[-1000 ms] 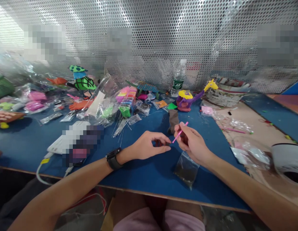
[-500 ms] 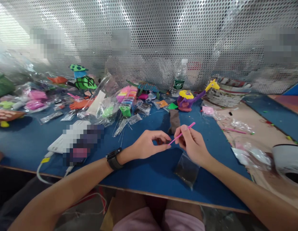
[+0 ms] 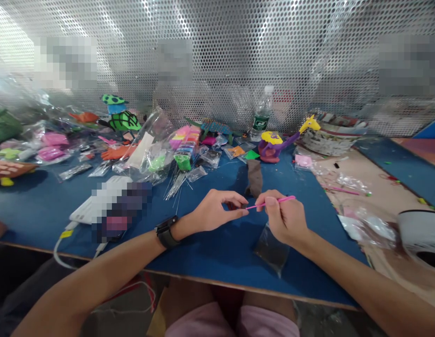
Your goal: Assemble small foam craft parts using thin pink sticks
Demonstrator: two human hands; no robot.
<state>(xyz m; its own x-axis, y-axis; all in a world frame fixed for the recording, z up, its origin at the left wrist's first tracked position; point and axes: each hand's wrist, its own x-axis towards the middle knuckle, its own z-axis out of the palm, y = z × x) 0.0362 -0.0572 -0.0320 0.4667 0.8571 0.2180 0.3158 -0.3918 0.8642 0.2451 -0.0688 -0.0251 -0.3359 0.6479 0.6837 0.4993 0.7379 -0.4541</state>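
Note:
My right hand (image 3: 284,216) grips a thin pink stick (image 3: 286,199), whose tip points left at my left hand (image 3: 219,210). Between the thumb and fingertips of my left hand is a small dark piece (image 3: 244,206), and the stick's tip meets it. Just behind my hands a brown lump of clay (image 3: 254,179) stands on the blue table (image 3: 210,255). A clear bag with dark contents (image 3: 272,248) lies below my right hand, near the table's front edge.
Left of my hands are a white power bank (image 3: 98,199) and a blurred phone. Bagged coloured clay (image 3: 185,142), thin wires (image 3: 175,185) and a bottle (image 3: 262,114) stand farther back. A yellow giraffe head (image 3: 309,123) and a white roll (image 3: 423,236) are at the right.
The pink stick has tipped from steep to nearly level, its rear end moving down and right. My right hand has turned and shifted slightly right; my left hand has hardly moved.

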